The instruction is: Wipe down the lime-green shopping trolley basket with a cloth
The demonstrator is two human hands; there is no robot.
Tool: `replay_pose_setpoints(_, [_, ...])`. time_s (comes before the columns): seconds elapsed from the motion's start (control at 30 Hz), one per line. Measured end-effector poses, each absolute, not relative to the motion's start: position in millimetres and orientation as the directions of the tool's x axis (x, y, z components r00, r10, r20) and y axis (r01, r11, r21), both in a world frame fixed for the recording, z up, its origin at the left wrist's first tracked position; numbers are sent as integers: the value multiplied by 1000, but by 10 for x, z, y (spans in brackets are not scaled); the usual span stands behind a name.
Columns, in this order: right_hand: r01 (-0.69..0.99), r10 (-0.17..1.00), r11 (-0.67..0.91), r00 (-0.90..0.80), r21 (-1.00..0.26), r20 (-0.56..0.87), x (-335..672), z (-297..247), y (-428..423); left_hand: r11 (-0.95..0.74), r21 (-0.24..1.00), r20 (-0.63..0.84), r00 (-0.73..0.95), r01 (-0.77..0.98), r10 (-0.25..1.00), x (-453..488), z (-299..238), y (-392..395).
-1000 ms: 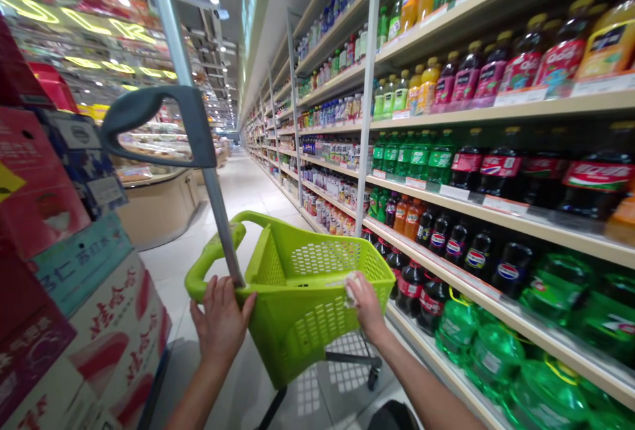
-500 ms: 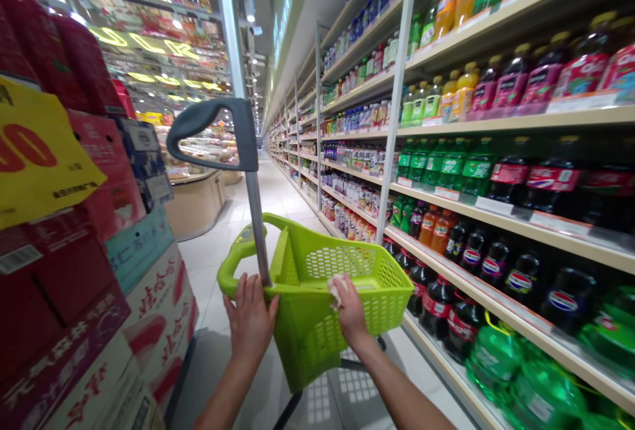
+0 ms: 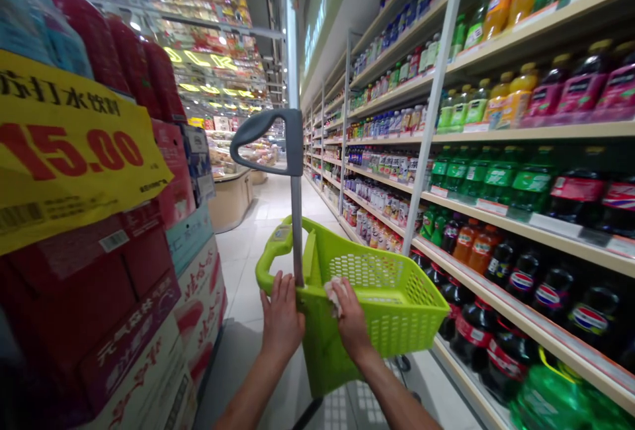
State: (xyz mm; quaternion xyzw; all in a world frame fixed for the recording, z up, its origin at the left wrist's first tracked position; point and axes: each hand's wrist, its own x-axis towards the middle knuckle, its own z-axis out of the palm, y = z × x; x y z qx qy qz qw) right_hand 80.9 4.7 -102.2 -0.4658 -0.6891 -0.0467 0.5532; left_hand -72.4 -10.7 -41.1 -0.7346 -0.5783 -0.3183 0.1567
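Observation:
A lime green plastic shopping basket [image 3: 397,311] on wheels stands in the aisle in front of me, with a tall grey pull handle [image 3: 278,139] rising from its near rim. My left hand [image 3: 282,314] rests on the near rim beside the handle's pole, fingers stretched upward against it. My right hand [image 3: 350,317] presses a small white cloth [image 3: 333,292] against the rim just right of the pole, fingers closed over it. The inside of the basket looks bare.
Long shelves of soft-drink bottles [image 3: 516,271] run along the right. Stacked red and white cartons [image 3: 129,298] with a yellow price sign [image 3: 69,145] crowd the left. The tiled aisle [image 3: 278,212] stretches ahead to a curved counter [image 3: 231,198].
The view has swung left, so the basket sits further right in frame. My right hand with the cloth slid left along the rim, closer to the pole and my left hand.

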Motion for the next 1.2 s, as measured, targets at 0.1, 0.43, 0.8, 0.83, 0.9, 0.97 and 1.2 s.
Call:
replay_pose_setpoints(0.1, [704,559,598,-24,-384,829,903,-774,78,-270,127,641,129,954,756,-760,-367,-128])
replay_pose_setpoints(0.43, [583,114,775,-509,245,853,446,1327,341,-245,155,716,62,957,696,-1055,-241,-24])
replay_pose_setpoints(0.8, [551,146,778,-625,301,767,399,1193,356,-385,195,687,155,902,710,-1198,-289,-15])
replay_pose_setpoints(0.83, [556,133,782,-591,283,796,389,1220,378,-392,200,686,157,898,710,-1202,-288,-19])
replay_pose_setpoints(0.9, [522,108,800,-608,295,786,404,1055,359,-410,208,687,165,888,707,-1214,-297,-18])
replay_pose_setpoints(0.97, [464,94,818,-692,341,716,447,691,270,-428,209,691,177,879,701,-1232,-319,-2])
replay_pose_setpoints(1.2, [597,245,741,-668,309,703,476,-205,23,-458,214,736,166,863,656,-1242,-394,68])
